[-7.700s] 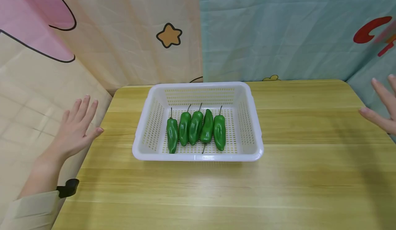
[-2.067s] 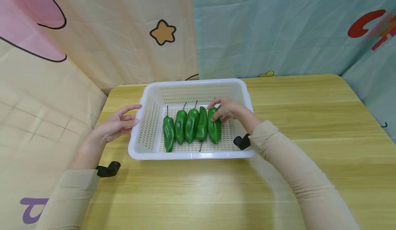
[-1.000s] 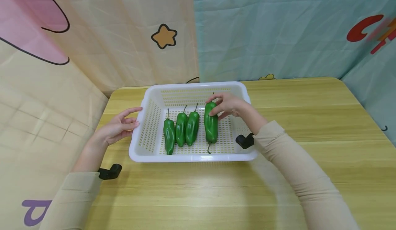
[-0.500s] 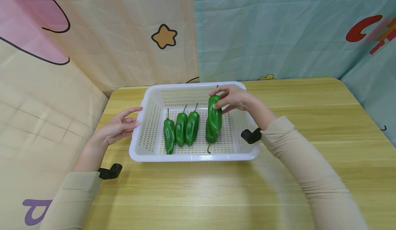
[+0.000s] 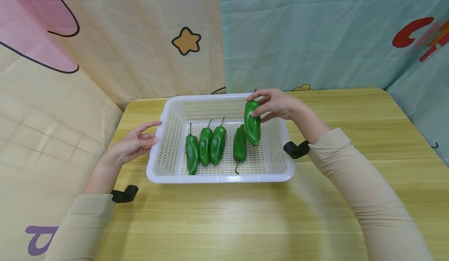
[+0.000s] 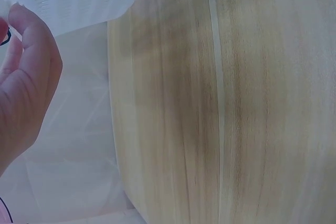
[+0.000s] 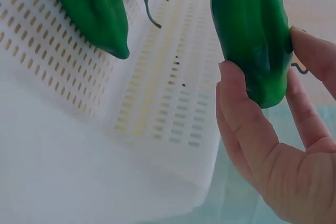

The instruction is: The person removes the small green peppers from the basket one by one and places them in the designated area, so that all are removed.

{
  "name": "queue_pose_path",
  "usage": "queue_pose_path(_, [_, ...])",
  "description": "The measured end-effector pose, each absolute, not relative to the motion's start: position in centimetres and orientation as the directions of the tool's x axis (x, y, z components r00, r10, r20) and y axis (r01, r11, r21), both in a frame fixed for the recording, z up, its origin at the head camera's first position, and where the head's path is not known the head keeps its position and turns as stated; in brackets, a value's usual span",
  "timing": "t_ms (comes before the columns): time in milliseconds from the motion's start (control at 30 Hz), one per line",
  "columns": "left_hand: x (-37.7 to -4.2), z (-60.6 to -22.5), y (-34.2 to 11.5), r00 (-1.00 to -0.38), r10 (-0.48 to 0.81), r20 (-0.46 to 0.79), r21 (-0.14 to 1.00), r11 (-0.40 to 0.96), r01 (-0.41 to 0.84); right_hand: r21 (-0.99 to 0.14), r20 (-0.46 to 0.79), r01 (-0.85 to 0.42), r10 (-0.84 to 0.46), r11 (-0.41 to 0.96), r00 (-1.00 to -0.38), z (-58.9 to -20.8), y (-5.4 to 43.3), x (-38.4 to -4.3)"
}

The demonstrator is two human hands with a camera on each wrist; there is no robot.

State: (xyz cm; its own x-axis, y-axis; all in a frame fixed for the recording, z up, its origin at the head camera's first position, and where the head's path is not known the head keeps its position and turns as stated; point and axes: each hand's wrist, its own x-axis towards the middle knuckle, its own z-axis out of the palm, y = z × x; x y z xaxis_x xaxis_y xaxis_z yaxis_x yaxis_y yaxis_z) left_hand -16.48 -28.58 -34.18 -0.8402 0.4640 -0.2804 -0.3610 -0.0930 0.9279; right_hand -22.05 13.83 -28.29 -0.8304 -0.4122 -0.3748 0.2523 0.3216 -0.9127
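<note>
A white plastic basket [image 5: 221, 178] with slotted walls stands on the table. My left hand [image 5: 135, 144] holds its left rim; in the left wrist view the fingertips of that hand [image 6: 31, 72] are right at the basket's wall [image 6: 86, 3]. With thumb and fingertips, my right hand [image 5: 275, 105] pinches a green pepper [image 5: 252, 124] near its stem end, raised over the basket's right part. Just left of it, another green pepper [image 5: 240, 146] lies with its stem toward me. Three more peppers [image 5: 205, 146] lie side by side farther left, stems pointing away.
The wooden table [image 5: 217, 218] reaches out in front of the basket and to its right. Printed cloth [image 5: 298, 34] hangs behind the table and along both sides. A black strap piece [image 5: 296, 150] juts from the right wrist near the basket's right rim.
From the sides, both hands have come in, the left onto the rim. My right hand has lifted the rightmost pepper up, away and rightward. The pepper beside it has shifted right.
</note>
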Motion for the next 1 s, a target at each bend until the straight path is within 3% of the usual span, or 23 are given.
queue_pose_path(1000, [-16.2,-33.8,-28.4,-0.837,0.468,-0.283,0.921,-0.112,-0.374,-0.928,-0.326,0.221,-0.368,0.3,-0.871,-27.8,18.8,-21.3])
